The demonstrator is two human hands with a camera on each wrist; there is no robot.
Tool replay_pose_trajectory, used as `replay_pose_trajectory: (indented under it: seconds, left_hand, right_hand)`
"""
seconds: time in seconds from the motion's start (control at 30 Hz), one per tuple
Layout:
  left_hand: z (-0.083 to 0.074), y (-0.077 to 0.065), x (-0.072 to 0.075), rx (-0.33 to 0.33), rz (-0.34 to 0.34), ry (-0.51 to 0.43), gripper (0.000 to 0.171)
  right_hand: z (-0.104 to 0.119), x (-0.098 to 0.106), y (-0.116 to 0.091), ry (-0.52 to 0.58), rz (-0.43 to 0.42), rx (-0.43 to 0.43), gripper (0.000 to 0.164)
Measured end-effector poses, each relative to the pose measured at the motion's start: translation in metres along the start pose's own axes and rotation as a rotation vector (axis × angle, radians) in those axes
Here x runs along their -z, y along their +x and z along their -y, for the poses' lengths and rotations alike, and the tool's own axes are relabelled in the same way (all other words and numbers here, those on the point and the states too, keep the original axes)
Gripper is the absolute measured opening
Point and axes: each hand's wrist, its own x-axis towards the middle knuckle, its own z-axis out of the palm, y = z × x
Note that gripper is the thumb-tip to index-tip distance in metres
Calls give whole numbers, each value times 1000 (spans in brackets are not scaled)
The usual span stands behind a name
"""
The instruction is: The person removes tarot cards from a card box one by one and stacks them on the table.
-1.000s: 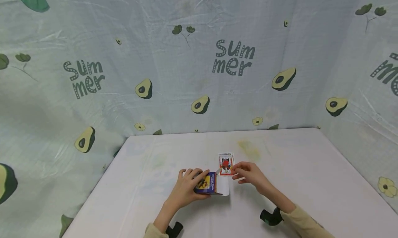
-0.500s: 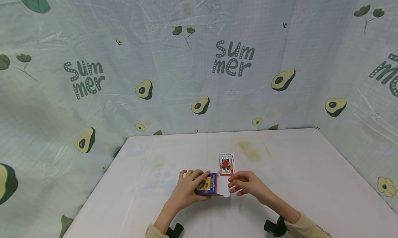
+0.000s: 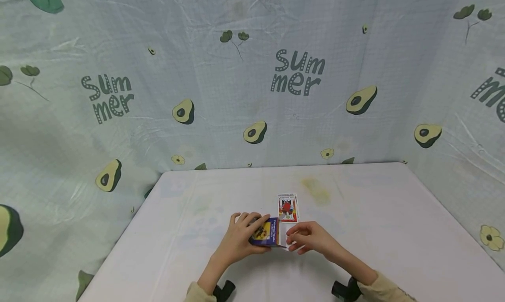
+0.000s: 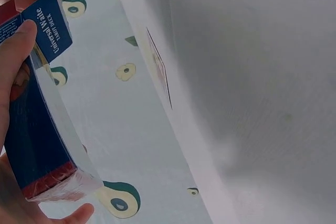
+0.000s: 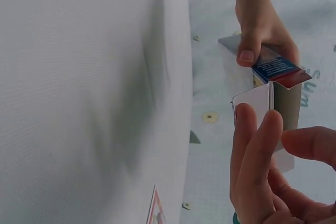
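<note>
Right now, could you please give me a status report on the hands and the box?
Left hand gripping tarot box, one end open. Right hand at that end, no clear grip. Cards lie beyond, seemingly out of the way.

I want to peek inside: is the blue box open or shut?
Open: the left wrist view shows the box with its lettered flap sticking out. Whether cards are inside, I cannot tell.

Avocado-printed cloth [image 3: 221, 87] hangs behind a white table [image 3: 355, 214].
</note>
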Motion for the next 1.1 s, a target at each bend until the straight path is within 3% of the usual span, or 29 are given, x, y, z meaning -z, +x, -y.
replay_pose_trajectory:
  seconds: [0.47, 0.9, 1.1]
  left_hand:
    - [-1, 3, 0, -20, -30, -12, 78]
    - [-2, 2, 0, -50, -64, 2, 78]
    - [-4, 0, 0, -56, -57, 9, 79]
  right_hand:
    - [-2, -3, 7, -13, -7, 1, 38]
    - [-3, -12, 13, 32, -53, -58, 35]
    - [-2, -16, 13, 4, -58, -67, 35]
